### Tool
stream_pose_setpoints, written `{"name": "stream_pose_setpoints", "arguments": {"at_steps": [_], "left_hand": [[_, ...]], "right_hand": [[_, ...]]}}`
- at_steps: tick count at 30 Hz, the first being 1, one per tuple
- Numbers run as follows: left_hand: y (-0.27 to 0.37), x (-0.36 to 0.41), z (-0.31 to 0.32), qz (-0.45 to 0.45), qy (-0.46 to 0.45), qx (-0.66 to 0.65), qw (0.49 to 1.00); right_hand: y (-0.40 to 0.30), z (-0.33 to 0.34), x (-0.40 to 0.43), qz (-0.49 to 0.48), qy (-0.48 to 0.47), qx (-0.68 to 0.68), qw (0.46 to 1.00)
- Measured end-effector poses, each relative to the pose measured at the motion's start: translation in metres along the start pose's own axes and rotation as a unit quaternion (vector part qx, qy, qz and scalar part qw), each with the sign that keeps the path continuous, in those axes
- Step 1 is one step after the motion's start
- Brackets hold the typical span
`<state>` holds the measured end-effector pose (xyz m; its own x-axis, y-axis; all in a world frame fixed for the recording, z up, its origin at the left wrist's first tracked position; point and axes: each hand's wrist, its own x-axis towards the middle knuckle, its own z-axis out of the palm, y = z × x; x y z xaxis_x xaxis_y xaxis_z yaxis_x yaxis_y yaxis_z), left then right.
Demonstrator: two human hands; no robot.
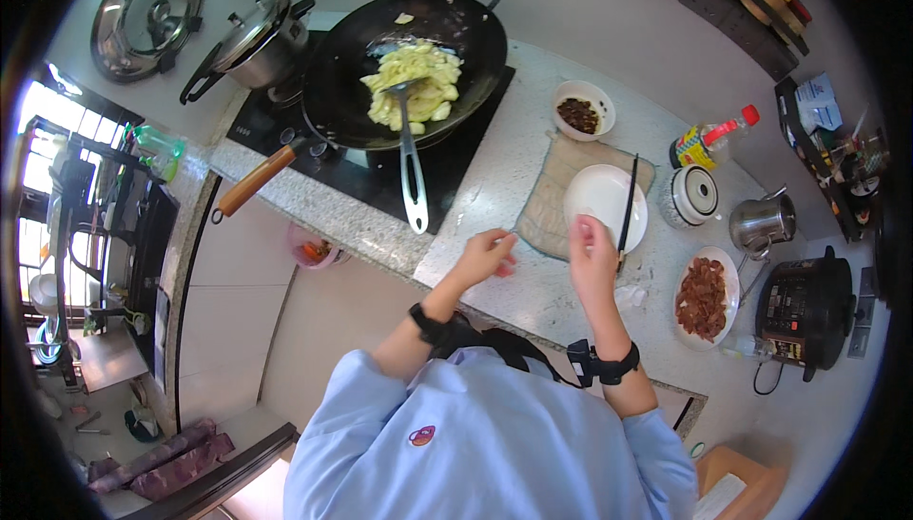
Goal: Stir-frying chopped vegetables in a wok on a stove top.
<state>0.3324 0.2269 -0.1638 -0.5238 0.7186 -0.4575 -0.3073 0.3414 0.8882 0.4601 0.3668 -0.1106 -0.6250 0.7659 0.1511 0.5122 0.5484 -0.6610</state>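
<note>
My left hand (pixel 487 257) is above the counter near its front edge, fingers curled, with no object visible in it. My right hand (pixel 593 252) is over the near rim of a white plate (pixel 599 192), its fingertips together; whether something small is between them cannot be told. A pair of dark chopsticks (pixel 629 206) lies across the plate's right side. The plate rests on a beige cloth (pixel 546 213). On the cooktop (pixel 456 185) sits a black wok (pixel 335 85) holding pale green chopped vegetables (pixel 421 78), with a metal spatula (pixel 410 163) leaning in it.
A bowl of dark bits (pixel 579 113) stands behind the plate. At right are an oval plate of sliced meat (pixel 702 299), a lidded ceramic jar (pixel 690 195), a red-capped bottle (pixel 702 146), a metal pot (pixel 763 222) and an electric cooker (pixel 802 313). The wok's wooden handle (pixel 257 181) overhangs the counter edge.
</note>
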Motion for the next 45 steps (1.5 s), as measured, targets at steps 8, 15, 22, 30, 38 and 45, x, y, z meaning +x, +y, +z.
{"name": "stream_pose_setpoints", "arguments": {"at_steps": [8, 15, 22, 30, 38, 45], "left_hand": [[-0.058, -0.089, -0.235, 0.051, 0.434, -0.187, 0.880], [0.050, -0.141, -0.373, 0.090, 0.285, -0.331, 0.895], [0.107, -0.133, -0.398, -0.021, -0.051, -0.251, 0.966], [0.114, -0.128, -0.400, -0.032, -0.099, -0.208, 0.973], [0.118, -0.126, -0.398, -0.035, -0.136, -0.131, 0.981], [0.124, -0.125, -0.403, -0.056, -0.116, -0.087, 0.988]], "right_hand": [[-0.162, 0.077, 0.026, 0.310, -0.386, 0.543, 0.678], [-0.233, 0.024, 0.060, 0.243, -0.318, 0.279, 0.873], [-0.345, -0.085, 0.128, -0.344, -0.161, -0.458, 0.804], [-0.429, -0.040, 0.136, -0.480, -0.153, -0.590, 0.630], [-0.325, 0.046, 0.159, -0.464, -0.135, -0.570, 0.665], [-0.337, -0.016, 0.157, -0.464, -0.055, -0.605, 0.645]]}}
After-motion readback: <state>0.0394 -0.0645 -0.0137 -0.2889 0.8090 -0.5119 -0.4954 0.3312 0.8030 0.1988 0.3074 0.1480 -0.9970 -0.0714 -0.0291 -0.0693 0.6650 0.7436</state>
